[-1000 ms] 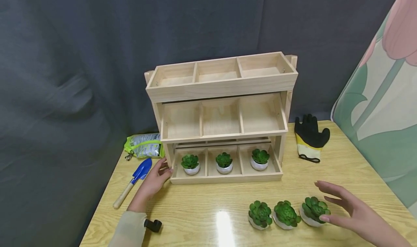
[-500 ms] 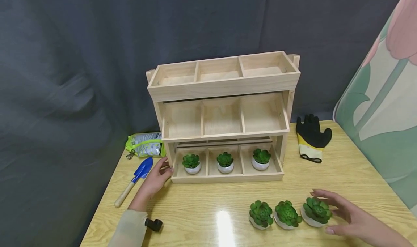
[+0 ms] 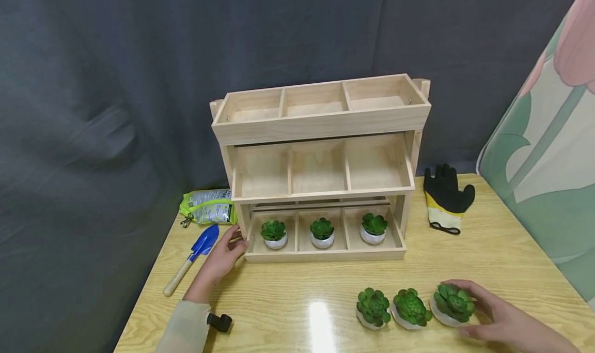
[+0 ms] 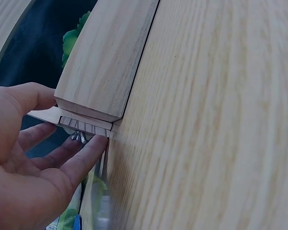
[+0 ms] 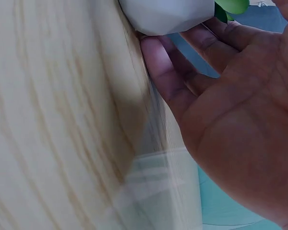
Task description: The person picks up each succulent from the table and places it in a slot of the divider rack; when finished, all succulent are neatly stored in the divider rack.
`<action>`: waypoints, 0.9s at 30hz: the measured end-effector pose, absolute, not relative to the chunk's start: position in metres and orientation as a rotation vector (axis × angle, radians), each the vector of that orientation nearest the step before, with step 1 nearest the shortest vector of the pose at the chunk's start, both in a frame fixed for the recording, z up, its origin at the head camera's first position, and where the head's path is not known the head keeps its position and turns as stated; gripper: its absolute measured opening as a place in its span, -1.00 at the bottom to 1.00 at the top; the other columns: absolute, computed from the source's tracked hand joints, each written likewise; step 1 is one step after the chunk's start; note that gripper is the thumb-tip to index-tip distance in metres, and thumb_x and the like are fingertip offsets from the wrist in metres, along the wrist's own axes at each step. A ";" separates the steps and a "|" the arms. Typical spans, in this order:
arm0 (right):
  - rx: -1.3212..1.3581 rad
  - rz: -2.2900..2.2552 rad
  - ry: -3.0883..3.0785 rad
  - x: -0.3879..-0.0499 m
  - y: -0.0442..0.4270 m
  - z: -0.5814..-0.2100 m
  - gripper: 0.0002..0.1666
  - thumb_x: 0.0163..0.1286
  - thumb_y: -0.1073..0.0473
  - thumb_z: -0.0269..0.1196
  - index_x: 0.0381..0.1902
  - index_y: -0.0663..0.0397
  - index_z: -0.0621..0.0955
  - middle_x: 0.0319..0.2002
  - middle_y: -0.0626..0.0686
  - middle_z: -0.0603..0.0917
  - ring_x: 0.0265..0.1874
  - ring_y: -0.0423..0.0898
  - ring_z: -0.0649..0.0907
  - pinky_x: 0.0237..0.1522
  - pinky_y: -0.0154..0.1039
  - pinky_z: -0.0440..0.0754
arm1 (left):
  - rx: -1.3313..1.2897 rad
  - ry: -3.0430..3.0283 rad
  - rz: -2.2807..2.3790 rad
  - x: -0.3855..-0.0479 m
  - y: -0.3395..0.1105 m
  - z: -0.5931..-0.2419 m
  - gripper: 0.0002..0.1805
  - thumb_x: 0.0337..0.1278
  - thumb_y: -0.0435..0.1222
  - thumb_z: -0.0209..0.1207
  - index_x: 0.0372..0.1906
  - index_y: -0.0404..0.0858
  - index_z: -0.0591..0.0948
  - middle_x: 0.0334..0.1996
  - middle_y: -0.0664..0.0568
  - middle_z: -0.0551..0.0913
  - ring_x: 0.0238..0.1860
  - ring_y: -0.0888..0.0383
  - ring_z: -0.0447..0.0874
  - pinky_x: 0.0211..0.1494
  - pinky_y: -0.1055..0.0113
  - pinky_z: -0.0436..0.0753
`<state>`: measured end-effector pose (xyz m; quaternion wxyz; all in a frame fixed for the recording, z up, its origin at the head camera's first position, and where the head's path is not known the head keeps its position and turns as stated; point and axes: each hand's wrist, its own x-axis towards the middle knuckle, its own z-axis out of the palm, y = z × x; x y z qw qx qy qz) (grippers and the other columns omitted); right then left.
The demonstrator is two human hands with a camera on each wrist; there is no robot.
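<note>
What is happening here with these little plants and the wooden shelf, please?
A person's left hand rests against the lower left corner of a wooden shelf. The right hand curves its fingers around the rightmost potted succulent in a row of three on the table; how firmly, I cannot tell. Three similar plants sit in the shelf's bottom tier, one per compartment.

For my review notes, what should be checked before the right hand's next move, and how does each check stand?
1. Right hand at the rightmost loose succulent: ok, fingers reach around its far side.
2. Grip firm: cannot tell.
3. Succulent lifted off the table: not ok, it sits on it.
4. Left hand at the shelf: ok, touching its lower left corner.
5. Room in the bottom tier: not ok, three potted plants, one per section.
</note>
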<state>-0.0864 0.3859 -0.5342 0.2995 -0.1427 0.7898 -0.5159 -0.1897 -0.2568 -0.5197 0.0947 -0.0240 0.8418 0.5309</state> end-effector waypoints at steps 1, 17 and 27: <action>-0.375 -1.379 2.082 -0.087 0.386 -0.535 -0.12 0.56 0.26 0.28 0.66 0.12 0.10 0.26 -0.70 0.36 0.17 -0.73 0.40 0.06 -0.56 0.51 | -0.073 2.491 1.579 -0.190 -0.257 -0.520 -0.23 0.65 -0.13 0.12 0.75 -0.04 0.07 0.64 -0.27 0.27 0.62 -0.36 0.31 0.60 -0.27 0.44; -0.349 -1.437 1.973 -0.092 0.387 -0.538 -0.22 0.55 0.31 0.25 0.59 0.11 0.19 0.23 -0.56 0.44 0.12 -0.58 0.49 0.04 -0.55 0.55 | -0.072 2.473 1.619 -0.191 -0.256 -0.523 -0.23 0.65 -0.16 0.12 0.75 -0.05 0.07 0.63 -0.30 0.27 0.62 -0.37 0.31 0.59 -0.26 0.45; -0.295 -1.342 2.136 -0.094 0.392 -0.530 -0.22 0.54 0.27 0.26 0.60 -0.04 0.22 0.21 -0.66 0.29 0.07 -0.70 0.39 -0.03 -0.53 0.54 | -0.063 2.471 1.631 -0.192 -0.257 -0.523 -0.24 0.65 -0.17 0.11 0.75 -0.06 0.08 0.63 -0.28 0.28 0.61 -0.36 0.33 0.58 -0.22 0.48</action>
